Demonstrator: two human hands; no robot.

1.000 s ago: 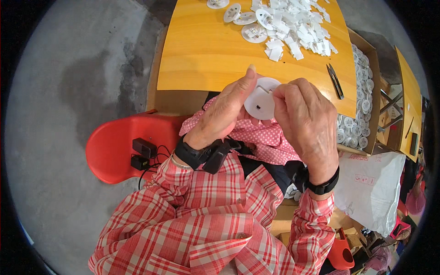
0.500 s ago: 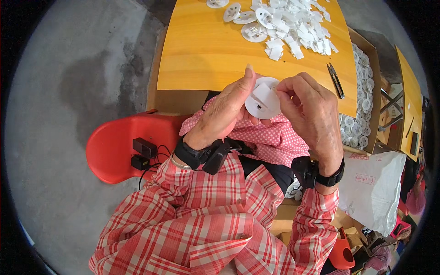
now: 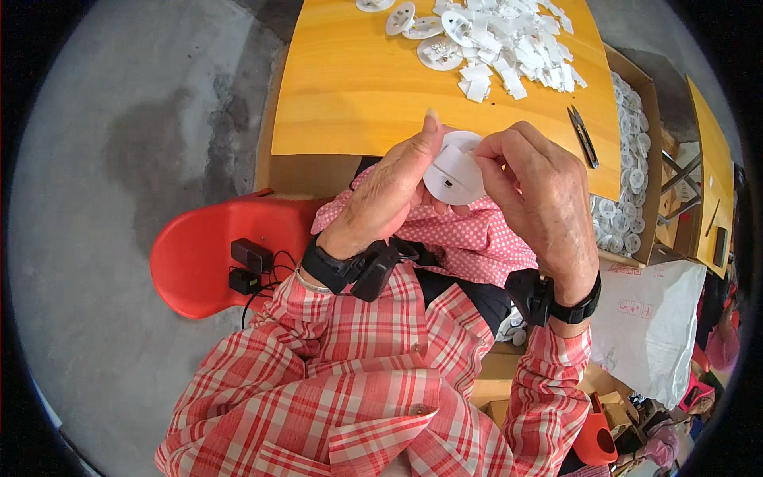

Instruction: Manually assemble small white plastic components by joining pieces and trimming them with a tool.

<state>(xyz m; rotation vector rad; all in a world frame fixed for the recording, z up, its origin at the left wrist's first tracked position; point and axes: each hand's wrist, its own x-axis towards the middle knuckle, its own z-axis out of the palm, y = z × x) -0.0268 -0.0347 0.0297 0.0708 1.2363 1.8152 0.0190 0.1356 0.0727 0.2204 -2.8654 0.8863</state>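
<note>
A white round plastic disc with a small dark slot rests in my left hand, whose thumb points up beside it and whose fingers pass underneath. On the disc lies a flat white rectangular piece. My right hand pinches at the right edge of that piece, thumb and forefinger together; the fingertips partly cover it. Both hands are just off the near edge of the yellow table, above my lap with its pink dotted cloth.
A heap of white plastic pieces and several round discs lie at the table's far side. Black thread snips lie at its right. A carton of discs stands beyond. A red chair holds black boxes.
The white rectangular piece sits flatter against the disc, where before it was tilted. My right hand has shifted very slightly; my left hand has hardly moved.
</note>
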